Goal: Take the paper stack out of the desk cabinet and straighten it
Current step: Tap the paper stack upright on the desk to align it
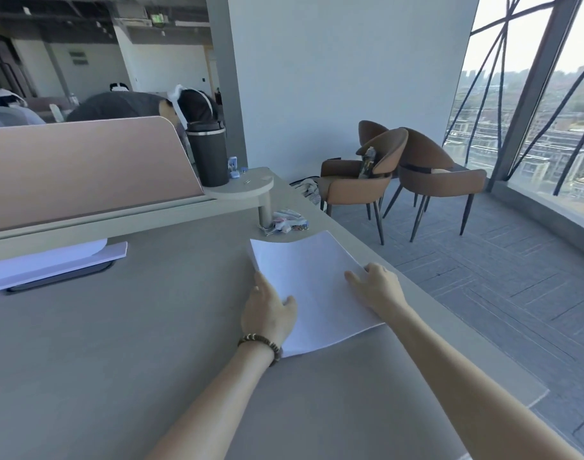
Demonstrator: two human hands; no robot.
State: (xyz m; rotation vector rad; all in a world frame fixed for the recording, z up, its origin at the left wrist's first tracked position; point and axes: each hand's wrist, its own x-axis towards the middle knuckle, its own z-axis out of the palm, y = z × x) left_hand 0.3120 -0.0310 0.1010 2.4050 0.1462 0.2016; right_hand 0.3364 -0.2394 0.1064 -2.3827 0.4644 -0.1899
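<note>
A white paper stack (313, 287) lies on the grey surface (134, 343) near its right edge, turned at an angle so that one corner points toward the shelf post and the far edge curls slightly upward. The left hand (267, 313) grips the stack's left long edge, its thumb lying on top of the sheets and the other fingers (260, 283) reaching along and under that edge; a dark beaded bracelet (262, 345) circles the wrist. The right hand (378, 288) holds the opposite long edge, with the thumb stretched over the top sheet and the remaining fingers curled around the side, so both hands are closed on the paper rather than spread free. Both forearms are bare and extend from the bottom of the view. Beyond the stack, a small heap of wrapped packets (289, 222) sits at the foot of a round post that carries a raised shelf (244, 189). On that shelf stands a dark cylindrical tumbler (210, 154) beside a pink divider panel (84, 171). Under the shelf at the left, a second pile of white sheets (51, 263) rests on a dark flat item. Two brown chairs (406, 174) stand on the floor to the right, near a large window (533, 94).
</note>
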